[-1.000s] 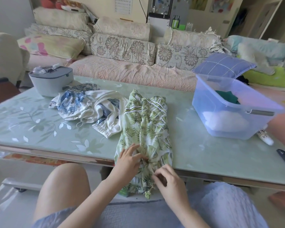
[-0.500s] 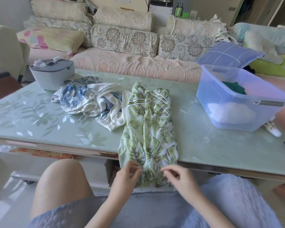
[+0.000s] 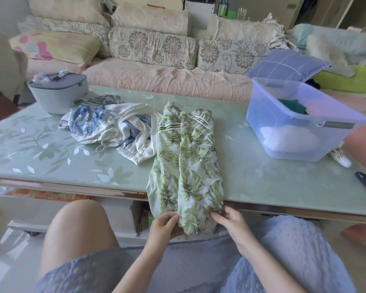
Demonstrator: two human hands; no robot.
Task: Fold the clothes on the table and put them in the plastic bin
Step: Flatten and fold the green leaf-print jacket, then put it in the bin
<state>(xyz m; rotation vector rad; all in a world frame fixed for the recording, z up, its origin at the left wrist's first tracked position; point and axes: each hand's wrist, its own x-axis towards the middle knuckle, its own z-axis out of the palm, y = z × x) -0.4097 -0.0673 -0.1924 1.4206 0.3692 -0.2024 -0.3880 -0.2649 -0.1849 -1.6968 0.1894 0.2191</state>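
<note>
Fingers (image 3: 173,219) of the left hand (image 3: 164,227) pinch the lower hem of the green leaf-print garment (image 3: 187,166) at lower centre; the right hand (image 3: 234,222) pinches the same hem. It lies lengthwise on the table (image 3: 273,182), hem overhanging the near edge, left of the plastic bin (image 3: 300,127).
</note>
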